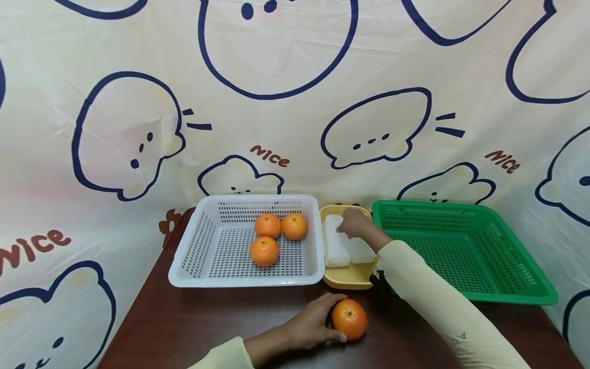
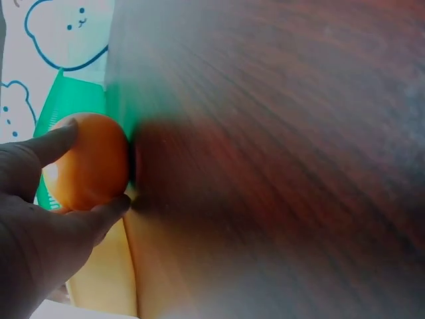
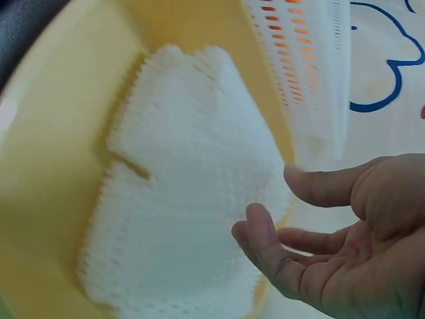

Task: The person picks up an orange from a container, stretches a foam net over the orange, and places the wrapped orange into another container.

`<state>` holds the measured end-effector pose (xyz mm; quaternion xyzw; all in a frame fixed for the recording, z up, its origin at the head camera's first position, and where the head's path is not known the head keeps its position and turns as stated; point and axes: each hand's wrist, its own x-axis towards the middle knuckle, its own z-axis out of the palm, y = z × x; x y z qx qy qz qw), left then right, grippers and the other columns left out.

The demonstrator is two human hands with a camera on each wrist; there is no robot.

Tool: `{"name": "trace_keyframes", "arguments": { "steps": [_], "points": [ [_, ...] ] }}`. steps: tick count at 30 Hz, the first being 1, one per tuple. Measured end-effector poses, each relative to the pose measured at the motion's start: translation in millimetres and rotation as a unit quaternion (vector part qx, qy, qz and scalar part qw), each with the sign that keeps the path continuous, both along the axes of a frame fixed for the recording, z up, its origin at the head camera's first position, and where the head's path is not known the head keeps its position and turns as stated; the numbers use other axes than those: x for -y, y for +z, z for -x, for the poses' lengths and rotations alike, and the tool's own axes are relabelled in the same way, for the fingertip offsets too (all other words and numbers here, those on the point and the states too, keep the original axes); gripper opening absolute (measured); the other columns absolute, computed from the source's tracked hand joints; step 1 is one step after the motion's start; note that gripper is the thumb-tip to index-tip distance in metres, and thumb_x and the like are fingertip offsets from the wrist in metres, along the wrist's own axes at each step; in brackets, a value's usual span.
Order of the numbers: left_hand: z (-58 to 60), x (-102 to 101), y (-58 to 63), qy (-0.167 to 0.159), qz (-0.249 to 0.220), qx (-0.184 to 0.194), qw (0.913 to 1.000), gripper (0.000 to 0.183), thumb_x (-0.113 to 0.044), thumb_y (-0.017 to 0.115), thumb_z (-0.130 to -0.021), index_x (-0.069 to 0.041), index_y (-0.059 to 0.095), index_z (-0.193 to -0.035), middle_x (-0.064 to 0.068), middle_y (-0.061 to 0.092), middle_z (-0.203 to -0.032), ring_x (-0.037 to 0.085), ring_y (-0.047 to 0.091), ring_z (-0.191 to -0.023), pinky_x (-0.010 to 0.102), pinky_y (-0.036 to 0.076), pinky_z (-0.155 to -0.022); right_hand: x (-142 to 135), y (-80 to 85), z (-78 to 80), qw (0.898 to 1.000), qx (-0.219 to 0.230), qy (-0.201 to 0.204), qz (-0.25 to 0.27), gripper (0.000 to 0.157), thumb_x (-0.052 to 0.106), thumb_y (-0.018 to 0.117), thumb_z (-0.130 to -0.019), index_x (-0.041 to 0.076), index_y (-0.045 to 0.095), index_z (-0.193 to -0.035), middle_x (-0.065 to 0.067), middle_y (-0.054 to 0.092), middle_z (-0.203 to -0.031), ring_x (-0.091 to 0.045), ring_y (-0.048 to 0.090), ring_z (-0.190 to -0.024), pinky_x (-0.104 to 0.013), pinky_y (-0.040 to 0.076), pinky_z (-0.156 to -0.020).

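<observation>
My left hand [image 1: 314, 322] grips an orange [image 1: 350, 319] from its left side, thumb and fingers around it, on the dark table. In the left wrist view the same orange [image 2: 89, 159] sits between the thumb and a finger. My right hand [image 1: 358, 224] is over the yellow basin [image 1: 348, 277]. Inside that basin lie white foam net sleeves [image 3: 192, 199], flat and partly overlapping. The right wrist view shows the right hand [image 3: 345, 246] with fingers slightly bent and thumb apart, by the edge of the sleeves, with nothing between them.
Left of the basin stands a white plastic basket [image 1: 246, 281] with three oranges [image 1: 265, 251] in its right half. A green basket [image 1: 504, 294] is on the right, partly behind the right sleeve. Behind them hangs a printed cloth [image 1: 295, 123]. The brown table [image 1: 207, 318] extends in front.
</observation>
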<state>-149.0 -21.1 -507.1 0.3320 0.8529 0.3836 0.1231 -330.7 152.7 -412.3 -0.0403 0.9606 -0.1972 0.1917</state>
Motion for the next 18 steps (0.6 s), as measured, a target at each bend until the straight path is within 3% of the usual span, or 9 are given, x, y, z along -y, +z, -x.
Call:
{"name": "trace_keyframes", "arguments": {
  "steps": [6, 11, 18],
  "points": [
    [-1.5, 0.6, 2.1, 0.005, 0.004, 0.005, 1.0000, 0.080, -0.026, 0.090, -0.080, -0.006, 0.049, -0.147, 0.003, 0.059, -0.138, 0.009, 0.056, -0.124, 0.027, 0.049, -0.108, 7.1, -10.1, -2.1, 0.999, 0.026, -0.043, 0.009, 0.019, 0.014, 0.070, -0.095, 0.003, 0.058, -0.086, -0.004, 0.055, -0.072, -0.015, 0.054, -0.064, -0.022, 0.046, -0.057],
    [-0.9, 1.1, 1.8, 0.000, 0.000, 0.004, 1.0000, 0.080, -0.025, 0.090, -0.080, -0.005, 0.050, -0.146, 0.005, 0.059, -0.138, 0.009, 0.057, -0.124, 0.027, 0.049, -0.107, 7.8, -15.8, -0.5, 0.996, 0.039, -0.072, 0.023, 0.023, 0.016, 0.074, -0.094, -0.002, 0.061, -0.098, -0.005, 0.055, -0.075, -0.015, 0.053, -0.064, -0.023, 0.048, -0.057],
    [1.7, 1.1, -0.9, 0.002, -0.015, 0.030, 0.9994, 0.081, -0.024, 0.091, -0.079, -0.007, 0.050, -0.146, 0.004, 0.058, -0.138, 0.009, 0.056, -0.123, 0.026, 0.049, -0.106, 2.1, -25.2, 5.1, 0.989, 0.055, -0.106, 0.081, 0.018, 0.013, 0.073, -0.095, 0.001, 0.060, -0.094, -0.009, 0.061, -0.086, -0.017, 0.062, -0.070, -0.026, 0.058, -0.060]
  ]
}}
